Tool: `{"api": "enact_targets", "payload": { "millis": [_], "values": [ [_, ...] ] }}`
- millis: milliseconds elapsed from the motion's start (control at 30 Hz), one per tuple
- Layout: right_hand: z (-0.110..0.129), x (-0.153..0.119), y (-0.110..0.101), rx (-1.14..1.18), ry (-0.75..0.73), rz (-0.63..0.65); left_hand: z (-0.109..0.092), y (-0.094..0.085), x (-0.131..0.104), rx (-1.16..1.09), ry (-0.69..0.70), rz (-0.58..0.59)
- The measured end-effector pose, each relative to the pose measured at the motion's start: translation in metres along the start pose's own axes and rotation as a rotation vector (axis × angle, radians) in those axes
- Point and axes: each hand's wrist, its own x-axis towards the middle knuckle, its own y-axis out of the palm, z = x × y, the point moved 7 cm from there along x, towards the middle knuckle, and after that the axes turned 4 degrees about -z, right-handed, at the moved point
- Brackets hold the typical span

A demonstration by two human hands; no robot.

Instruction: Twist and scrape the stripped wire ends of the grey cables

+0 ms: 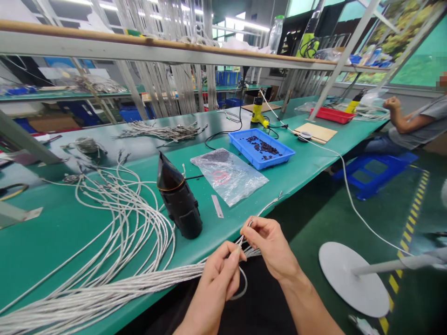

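Near the table's front edge, my left hand (pixel 223 272) pinches a light grey braided cable close to its end. Just to the right and a little higher, my right hand (pixel 270 244) has its thumb and fingers closed on the thin wire end of that cable. A long bundle of the same cables (pixel 139 286) runs along the front edge from the left and passes behind my hands. More cables (pixel 129 223) lie looped on the left. Beyond my left hand stands a black heat gun (pixel 179 200), nozzle up, with a small steel ruler (pixel 217 206) beside it.
A clear plastic bag (pixel 228 177) of small dark parts lies beside a blue tray (pixel 261 148) with black bits. Farther back are a yellow heat gun (pixel 257 111) and a red tray (pixel 331 115). A co-worker (pixel 412 121) sits at right. A round white base (pixel 352 279) stands below.
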Motion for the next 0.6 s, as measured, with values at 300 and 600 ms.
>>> {"api": "enact_targets", "payload": {
  "millis": [300,600],
  "values": [
    [-0.010,0.013,0.008,-0.066,0.006,0.056,-0.004,-0.015,0.002,0.055,0.038,-0.064],
    [-0.031,0.082,-0.004,-0.744,-0.246,-0.097,0.017,-0.015,0.002,-0.158,-0.038,-0.071]
  ]
}}
